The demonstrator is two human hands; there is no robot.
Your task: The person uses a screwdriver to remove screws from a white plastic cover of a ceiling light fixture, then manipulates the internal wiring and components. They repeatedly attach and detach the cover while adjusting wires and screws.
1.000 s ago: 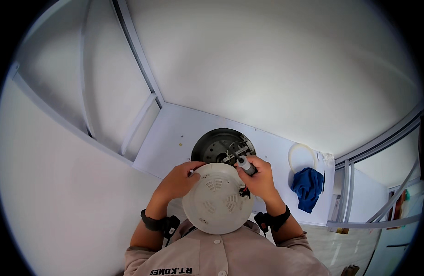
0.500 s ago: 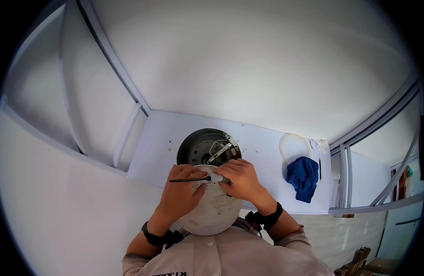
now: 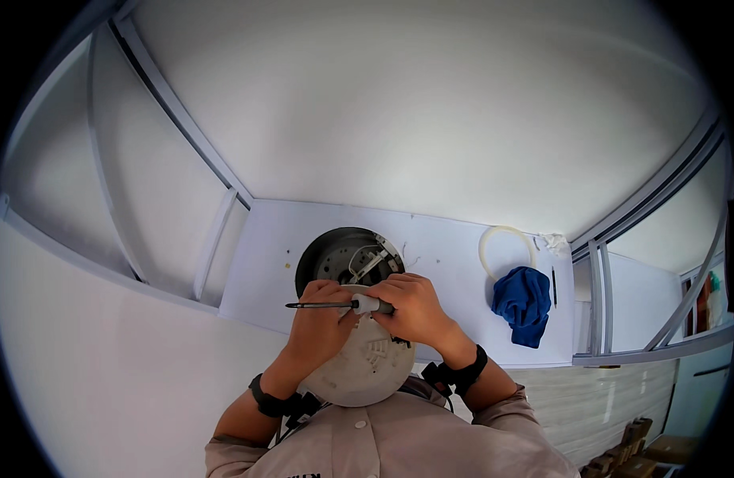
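Both hands, left hand and right hand, clasp a round white cover, hiding its upper edge. The right fingers pinch a screwdriver, its tip too small to make out.

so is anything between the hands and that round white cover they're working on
Nothing visible. Both the left hand and the right hand rest directly on the round white cover. The only thing there is the screwdriver gripped in the right hand, lying across the cover's top edge.

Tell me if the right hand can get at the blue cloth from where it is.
Probably yes, once freed: the right hand grips the screwdriver, but the table between it and the blue cloth looks bare.
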